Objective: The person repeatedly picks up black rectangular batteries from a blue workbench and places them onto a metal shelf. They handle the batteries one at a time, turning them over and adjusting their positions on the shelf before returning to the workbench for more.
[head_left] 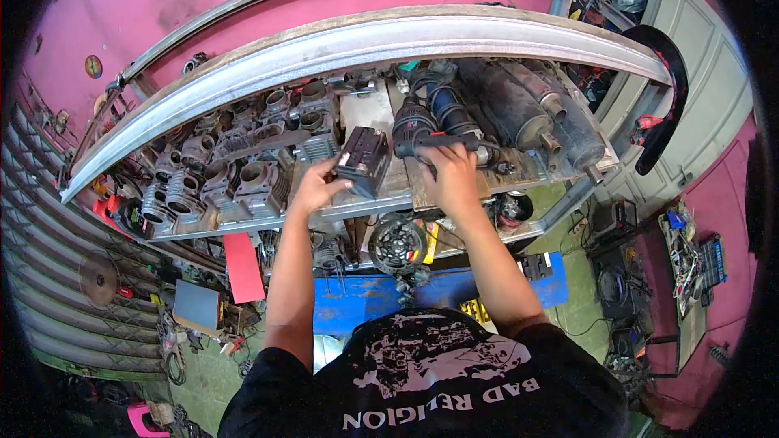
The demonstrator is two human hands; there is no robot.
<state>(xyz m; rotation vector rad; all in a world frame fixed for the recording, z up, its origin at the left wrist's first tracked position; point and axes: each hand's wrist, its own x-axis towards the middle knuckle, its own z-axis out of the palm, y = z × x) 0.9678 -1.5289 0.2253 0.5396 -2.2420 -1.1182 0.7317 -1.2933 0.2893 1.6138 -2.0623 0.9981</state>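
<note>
My left hand grips the left side of a black box-shaped battery, its thumb along the near edge. The battery is at the shelf's front, slightly tilted. To its right, my right hand is closed around the near side of a black power drill with red marks; its fingers are partly hidden. A blue-and-black corded power tool lies just behind the drill. Under the drill and my right hand is a wooden board.
Several engine cylinder blocks crowd the shelf's left side. Dark exhaust mufflers lie on its right. A metal-edged upper shelf crosses above. Below are a round wheel-like part and a blue bench.
</note>
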